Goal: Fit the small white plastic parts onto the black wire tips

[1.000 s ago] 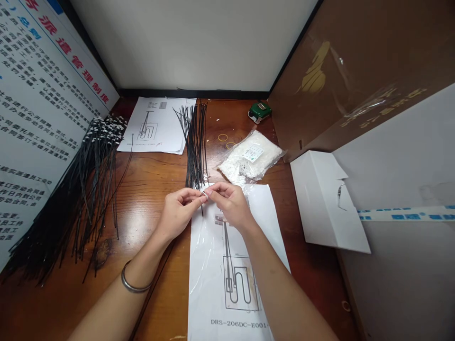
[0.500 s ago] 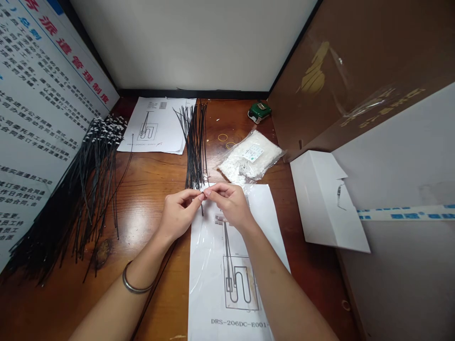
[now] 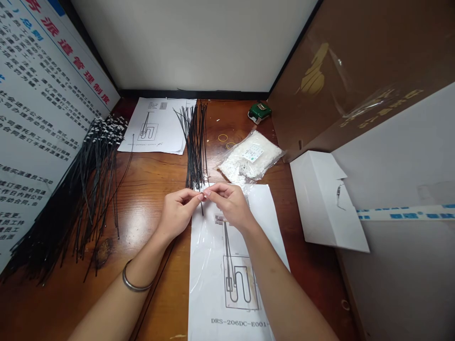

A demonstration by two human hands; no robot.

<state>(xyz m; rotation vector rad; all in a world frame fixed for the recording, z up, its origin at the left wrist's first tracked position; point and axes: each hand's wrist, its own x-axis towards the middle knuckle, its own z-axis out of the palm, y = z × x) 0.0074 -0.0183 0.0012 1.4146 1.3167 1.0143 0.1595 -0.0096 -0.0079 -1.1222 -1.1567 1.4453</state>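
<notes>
My left hand (image 3: 179, 210) pinches a thin black wire between thumb and forefinger; a long strand (image 3: 156, 289) runs out below its wrist toward the bottom edge. My right hand (image 3: 229, 203) is closed in a pinch, its fingertips meeting those of the left. A small piece at that meeting point is too tiny and covered to make out. A short dark wire end (image 3: 202, 208) hangs just under the fingertips. Beneath both hands lies a printed drawing sheet (image 3: 206, 293). Just beyond them is a bundle of black wires (image 3: 195, 147).
At left, a large heap of black wires with white ends (image 3: 95, 156) leans along a printed board (image 3: 35, 94). Behind are more drawing sheets (image 3: 167, 137). A plastic bag of small white parts (image 3: 252, 154), a green tape measure (image 3: 259, 112) and a folded white card (image 3: 327, 203) sit right.
Hardly anything differs. Both hands hold the same pinch at the same spot, with only a very slight shift of the fingertips.
</notes>
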